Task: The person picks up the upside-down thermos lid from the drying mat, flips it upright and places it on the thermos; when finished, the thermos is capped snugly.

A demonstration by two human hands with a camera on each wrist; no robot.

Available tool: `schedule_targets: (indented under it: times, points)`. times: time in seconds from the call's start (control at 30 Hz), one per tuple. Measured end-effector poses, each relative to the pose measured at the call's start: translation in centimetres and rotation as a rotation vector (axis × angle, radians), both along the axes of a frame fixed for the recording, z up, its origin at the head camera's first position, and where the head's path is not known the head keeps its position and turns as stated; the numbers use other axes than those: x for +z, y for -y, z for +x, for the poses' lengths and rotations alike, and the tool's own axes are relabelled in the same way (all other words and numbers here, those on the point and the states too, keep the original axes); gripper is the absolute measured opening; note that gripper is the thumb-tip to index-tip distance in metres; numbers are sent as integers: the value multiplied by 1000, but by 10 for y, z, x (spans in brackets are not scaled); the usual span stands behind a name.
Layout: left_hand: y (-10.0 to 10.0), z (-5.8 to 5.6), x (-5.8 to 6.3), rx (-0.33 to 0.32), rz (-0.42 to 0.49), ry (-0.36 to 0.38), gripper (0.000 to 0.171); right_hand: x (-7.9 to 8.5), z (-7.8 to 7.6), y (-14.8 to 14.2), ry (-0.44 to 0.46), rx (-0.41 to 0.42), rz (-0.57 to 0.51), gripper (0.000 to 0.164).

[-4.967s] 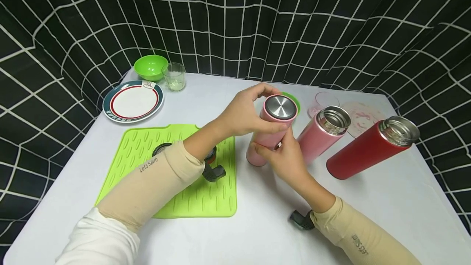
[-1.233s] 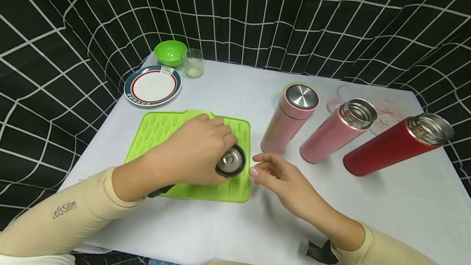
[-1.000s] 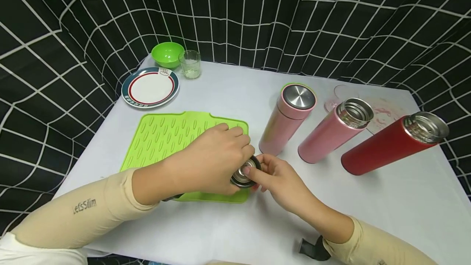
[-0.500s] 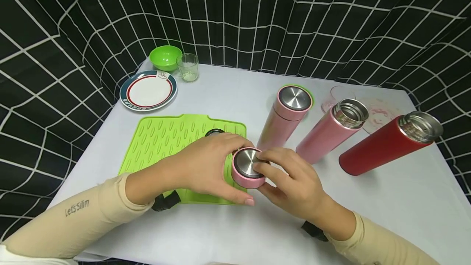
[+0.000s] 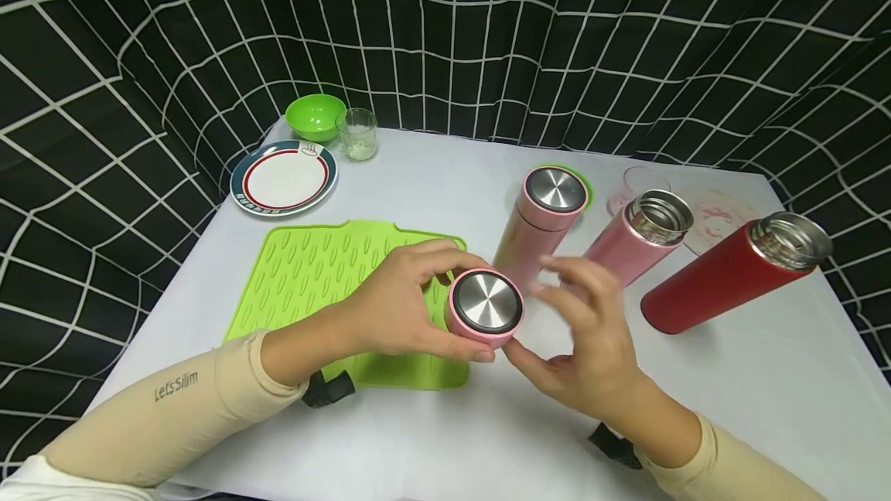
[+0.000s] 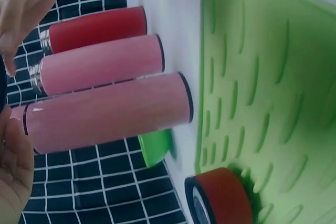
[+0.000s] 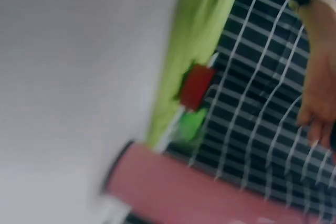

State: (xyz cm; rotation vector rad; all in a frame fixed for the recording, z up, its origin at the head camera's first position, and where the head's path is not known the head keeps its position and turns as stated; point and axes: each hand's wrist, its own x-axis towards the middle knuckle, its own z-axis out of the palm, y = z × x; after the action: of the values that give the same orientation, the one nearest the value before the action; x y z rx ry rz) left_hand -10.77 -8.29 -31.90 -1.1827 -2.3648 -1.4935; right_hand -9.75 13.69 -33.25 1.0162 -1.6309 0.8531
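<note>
In the head view my left hand (image 5: 411,300) grips a pink bottle lid (image 5: 486,311), thumb in front and fingers behind, its brushed-silver top facing up. My right hand (image 5: 592,346) has its thumb tip at the lid's lower right edge; its other fingers, slightly blurred, are spread off the lid. Just behind stands a pink thermos bottle (image 5: 532,234) with its lid on. To its right are an uncapped pink thermos (image 5: 623,253) and an uncapped red thermos (image 5: 710,284). A red lid (image 6: 226,198) on the mat shows in the left wrist view, hidden in the head view.
A green ridged mat (image 5: 313,277) lies left of the bottles. Farther back left are a plate (image 5: 285,176), a green bowl (image 5: 315,117) and a glass (image 5: 357,136). Behind the bottles sit a green item (image 5: 583,182), a clear glass (image 5: 636,180) and a clear plate (image 5: 717,215).
Five seconds ago both hands held the capped pink bottle. Since then my left hand has lifted a lid off the mat, and it was turned silver side up. My right fingers have come off its top.
</note>
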Motion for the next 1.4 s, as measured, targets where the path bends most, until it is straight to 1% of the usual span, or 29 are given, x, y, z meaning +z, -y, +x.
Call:
schedule_targets:
  times: [0.07, 0.13, 0.23, 0.3, 0.33, 0.4, 0.43, 0.47, 0.5, 0.53, 0.6, 0.7, 0.73, 0.8, 0.9, 1.0, 1.1, 1.17, 1.23, 1.33, 1.4]
  points:
    - [3, -1, -1, 27, 0, 16, 63, -4, 2, -12, 140, -95, -91, 67]
    - [6, -2, -2, 53, 5, 37, 63, -10, 5, -28, 330, -168, -180, 87]
    - [11, -3, -3, 87, 10, 71, 62, -19, 4, -53, 682, -244, -281, 101]
    - [13, -3, -4, 99, 15, 89, 62, -26, 0, -67, 916, -280, -323, 109]
    - [13, -3, -5, 102, 15, 95, 62, -28, -4, -72, 1026, -295, -336, 112]
    - [14, -2, -5, 107, 17, 109, 62, -33, -14, -82, 1208, -312, -331, 109]
    - [13, -2, -6, 107, 17, 110, 62, -35, -19, -86, 1280, -307, -317, 106]
    - [13, -2, -6, 106, 16, 109, 62, -38, -24, -89, 1335, -304, -280, 102]
    - [13, -3, -7, 105, 16, 103, 62, -41, -29, -93, 1373, -308, -236, 97]
    - [13, -3, -7, 103, 17, 96, 62, -43, -32, -96, 1399, -318, -191, 92]
    - [13, -3, -7, 98, 21, 76, 63, -47, -37, -101, 1402, -337, -109, 79]
    - [13, -5, -6, 89, 36, 44, 62, -50, -35, -104, 1356, -363, 15, 65]
    - [12, -5, -5, 86, 44, 36, 62, -50, -33, -104, 1338, -347, 43, 62]
    - [12, -5, -3, 85, 54, 17, 63, -51, -25, -101, 1301, -282, 94, 57]
    - [6, -6, 4, 90, 71, -30, 64, -51, -11, -91, 1263, -150, 130, 53]
    - [-6, -6, 17, 78, 105, -86, 67, -52, 2, -77, 1240, -11, 133, 58]
    - [-23, -6, 28, 49, 136, -103, 69, -53, 12, -62, 1228, 102, 135, 67]
    - [-35, -6, 32, 28, 146, -89, 69, -54, 15, -55, 1228, 155, 138, 67]
    - [-45, -6, 34, 8, 142, -66, 69, -55, 16, -51, 1231, 182, 142, 66]
    - [-56, -5, 34, -16, 115, -30, 70, -57, 16, -48, 1231, 210, 140, 56]
    - [-60, -5, 33, -14, 74, -14, 71, -58, 16, -47, 1215, 224, 139, 51]
